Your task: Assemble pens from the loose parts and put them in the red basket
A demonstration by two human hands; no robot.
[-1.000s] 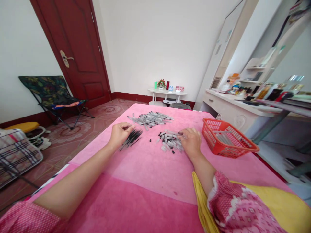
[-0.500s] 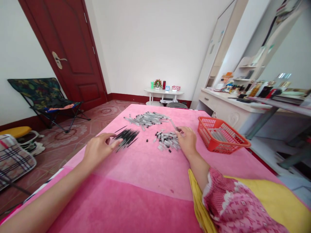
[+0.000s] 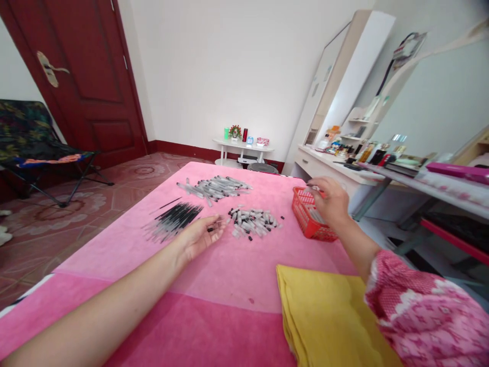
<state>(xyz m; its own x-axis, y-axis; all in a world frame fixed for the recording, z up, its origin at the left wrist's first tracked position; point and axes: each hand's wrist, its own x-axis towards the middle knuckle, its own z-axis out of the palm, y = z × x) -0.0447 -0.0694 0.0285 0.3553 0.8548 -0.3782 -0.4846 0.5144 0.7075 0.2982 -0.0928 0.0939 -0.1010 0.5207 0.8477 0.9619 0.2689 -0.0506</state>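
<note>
My left hand is turned partly palm up, fingers curled, between the black pen refills and the pile of pale and black pen caps. A small black pen plug shows within its fingers, slightly blurred. Over the rim of the red basket, my right hand is raised with thumb and fingers pinched; a bit of something pale shows at the fingertips, too small to make out. Clear pen barrels with dark ends lie in a loose heap farther back.
A folded yellow cloth lies at the front right of the pink table cover. Clear pieces lie inside the basket. A dressing table with bottles stands at the right, a camouflage chair at the left, a small white table behind.
My right hand has moved from the pen caps, where it held a clear barrel, to above the basket. My left hand has left the refills and moved right. The view has swung right.
</note>
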